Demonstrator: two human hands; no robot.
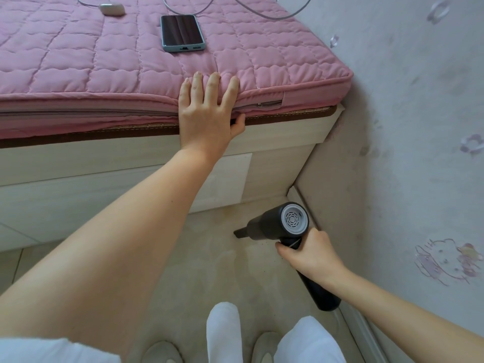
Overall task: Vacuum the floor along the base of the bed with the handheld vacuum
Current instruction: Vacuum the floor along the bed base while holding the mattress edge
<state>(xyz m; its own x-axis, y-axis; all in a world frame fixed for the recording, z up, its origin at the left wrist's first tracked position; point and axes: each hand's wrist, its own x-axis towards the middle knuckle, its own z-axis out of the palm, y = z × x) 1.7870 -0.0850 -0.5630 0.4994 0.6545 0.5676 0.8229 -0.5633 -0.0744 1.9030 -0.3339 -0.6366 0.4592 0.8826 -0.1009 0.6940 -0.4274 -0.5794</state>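
**Head view: vacuum nozzle low on the floor near the bed's corner**

Head view looks down on a bed with a pink quilted mattress cover over a pale wood-grain base, set in a corner against grey patterned wallpaper. Below lies the beige floor, faintly soiled near the base.

The left hand rests spread on the mattress edge, fingers on top, thumb hooked under, apparently bracing.

The dark grey handheld vacuum with a round pale rear vent sits just out from the bed base, near the wall corner, nozzle angled at the floor. The right hand has its grip wrapped round the handle just under the body.

It looks rigid, smooth plastic and fairly light, manageable one-handed; holding high on the handle, near the body, should steady the nozzle.

A dark phone in a pale green case lies on the cover.
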